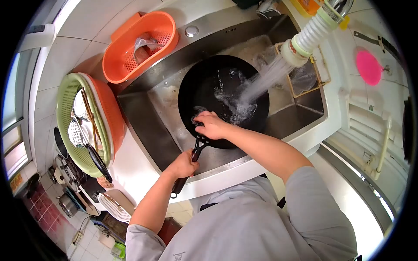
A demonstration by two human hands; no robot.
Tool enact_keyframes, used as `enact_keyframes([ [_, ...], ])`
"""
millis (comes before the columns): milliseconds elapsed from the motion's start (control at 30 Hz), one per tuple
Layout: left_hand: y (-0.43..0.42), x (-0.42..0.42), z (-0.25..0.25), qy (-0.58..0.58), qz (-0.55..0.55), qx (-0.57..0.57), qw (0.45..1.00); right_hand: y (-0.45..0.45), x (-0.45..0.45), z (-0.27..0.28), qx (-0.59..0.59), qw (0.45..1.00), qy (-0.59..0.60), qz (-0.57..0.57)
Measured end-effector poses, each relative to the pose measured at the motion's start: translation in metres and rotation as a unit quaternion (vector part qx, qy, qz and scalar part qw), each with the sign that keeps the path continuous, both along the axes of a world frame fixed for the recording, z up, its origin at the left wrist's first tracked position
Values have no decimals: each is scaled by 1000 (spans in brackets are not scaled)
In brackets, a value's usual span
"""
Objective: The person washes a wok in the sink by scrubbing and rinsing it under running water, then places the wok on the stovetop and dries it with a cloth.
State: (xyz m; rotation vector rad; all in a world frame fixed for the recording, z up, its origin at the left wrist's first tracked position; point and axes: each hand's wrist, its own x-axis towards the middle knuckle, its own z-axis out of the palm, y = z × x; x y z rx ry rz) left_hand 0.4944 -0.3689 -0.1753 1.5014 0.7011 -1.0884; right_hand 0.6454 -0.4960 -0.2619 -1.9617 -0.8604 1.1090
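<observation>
A black pan [244,78] lies tilted in the steel sink [143,117], its handle pointing toward my body. My left hand [183,165] is wrapped round the dark pan handle [178,186]. Inside the pan near the handle joint, the fingers of my right hand [212,125] are bent and pressed together against the surface; a dark, shiny bit shows under them, too small to name. Water [265,82] pours from the white flexible faucet nozzle [294,53] into the pan and splashes across its middle.
An orange strainer basket [168,32] hangs at the sink's back left. Left of the sink stand nested green and orange baskets [114,117] with bowls, chopsticks and a black-handled utensil. A wire rack [320,71] sits at the sink's right; a white basket [114,208] is lower left.
</observation>
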Motion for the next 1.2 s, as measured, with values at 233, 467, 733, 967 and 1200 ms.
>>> enact_keyframes([
  [233, 0, 2, 4, 13, -6, 11, 1000, -94, 65, 6, -259, 913, -128, 289],
  [467, 0, 4, 2, 17, -9, 6, 1000, -94, 79, -4, -265, 905, -235, 234],
  [733, 1, 6, 5, 10, -12, 19, 1000, -41, 8, 16, -30, 966, 89, 241],
  [967, 1, 2, 3, 11, -11, 30, 999, -27, 51, -11, -136, 961, -188, 148],
  [1200, 1, 1, 2, 8, -3, 18, 1000, -65, 44, 12, -137, 981, -69, 120],
])
